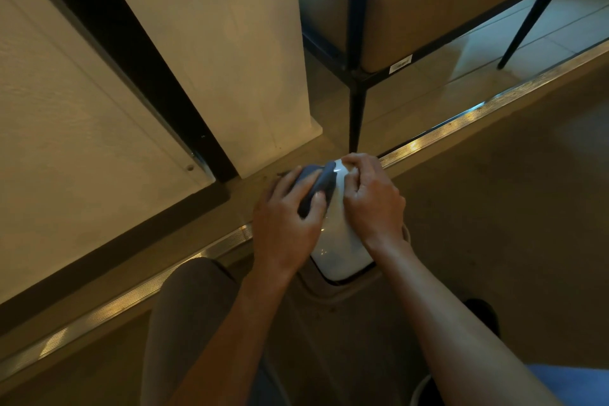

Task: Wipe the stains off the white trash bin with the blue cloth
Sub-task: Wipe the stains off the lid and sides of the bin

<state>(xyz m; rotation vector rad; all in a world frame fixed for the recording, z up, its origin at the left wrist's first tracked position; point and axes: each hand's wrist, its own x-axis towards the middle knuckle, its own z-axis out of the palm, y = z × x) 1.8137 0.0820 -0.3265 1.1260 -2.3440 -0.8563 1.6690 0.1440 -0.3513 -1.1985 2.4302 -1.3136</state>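
The floor [514, 208] is a dull tan surface crossed by a ribbed metal strip [461, 123] that runs diagonally. On it stands the white trash bin [342, 241], just beside the strip. Beyond the strip, black chair legs [356, 119] rest on paler tiles [560, 16], near a white wall [214, 43].

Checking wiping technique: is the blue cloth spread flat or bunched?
Bunched: the blue cloth sits wadded under the left hand against the white trash bin.

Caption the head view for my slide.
Left hand presses blue cloth on white trash bin; right hand steadies it.
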